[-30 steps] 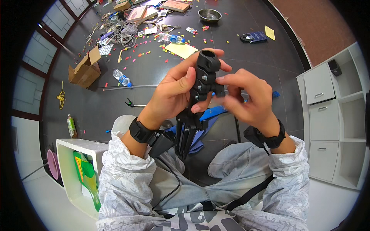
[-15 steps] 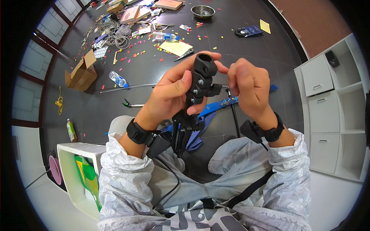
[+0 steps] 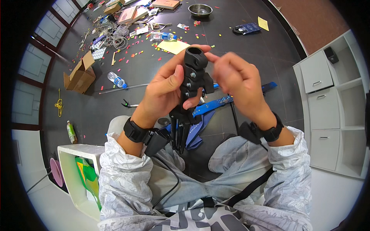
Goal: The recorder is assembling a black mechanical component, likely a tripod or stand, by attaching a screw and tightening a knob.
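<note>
My left hand (image 3: 163,90) is wrapped round a folded black tripod stand (image 3: 190,73), thumb on the near side. The stand is upright, its round hollow collar facing up toward me and its folded legs hanging below. Silver bolts run down its side, and a black knob sticks out to the right. My right hand (image 3: 241,86) is raised just right of the collar, fingers curled but smeared by motion. Whether it grips anything there cannot be made out.
Below the stand lie a blue patterned strip (image 3: 216,104) and blue cloth (image 3: 198,134). A water bottle (image 3: 116,79), cardboard box (image 3: 79,75), tangled cables (image 3: 115,36) and metal bowl (image 3: 200,10) are on the floor. A white cabinet (image 3: 323,111) stands right; a white open-sided box (image 3: 71,154) is near left.
The tripod stand and my left hand have shifted slightly left and up. My right hand has also moved left, staying beside the collar, and now looks blurred.
</note>
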